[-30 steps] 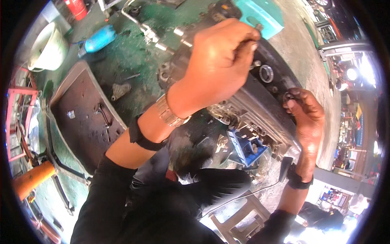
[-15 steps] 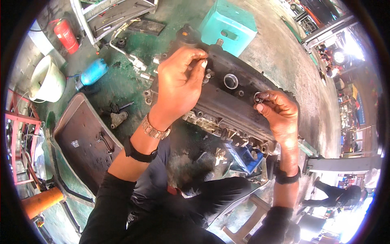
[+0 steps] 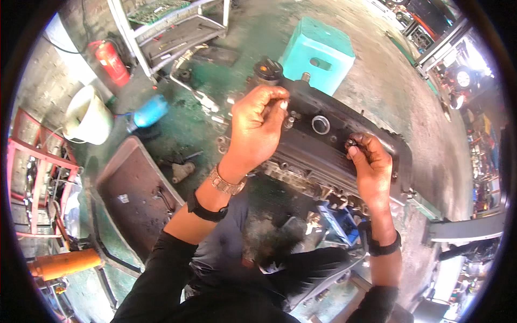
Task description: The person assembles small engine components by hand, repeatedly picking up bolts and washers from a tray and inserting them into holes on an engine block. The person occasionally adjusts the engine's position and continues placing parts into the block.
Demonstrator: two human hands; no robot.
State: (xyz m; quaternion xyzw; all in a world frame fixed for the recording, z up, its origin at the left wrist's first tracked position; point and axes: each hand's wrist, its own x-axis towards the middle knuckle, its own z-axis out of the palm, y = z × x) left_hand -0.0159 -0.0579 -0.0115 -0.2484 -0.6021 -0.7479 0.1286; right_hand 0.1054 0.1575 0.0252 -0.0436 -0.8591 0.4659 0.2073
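Note:
A dark valve cover (image 3: 323,153) sits on an engine cylinder head in front of me, with a black filler cap (image 3: 268,70) at its far left end. My left hand (image 3: 257,126) is over the cover's left part, thumb and forefinger pinched; what they hold, if anything, is hidden. Beside those fingertips small metal fasteners (image 3: 291,119) stand on the cover. Between my hands is a round hole with a bright metal rim (image 3: 321,125). My right hand (image 3: 372,169) pinches a small dark round piece (image 3: 351,143), its kind unclear, close above the cover.
A turquoise stool (image 3: 318,54) stands behind the engine. To the left are a brown tray (image 3: 119,161) with a few tools, a white bucket (image 3: 89,116), a blue container (image 3: 151,111) and a red fire extinguisher (image 3: 112,63). A blue crate (image 3: 339,223) is below the engine.
The whole view has shifted, so the scene sits farther right and lower. Both hands stay at nearly the same spots over the valve cover, and the right fingers have turned slightly, showing the dark piece.

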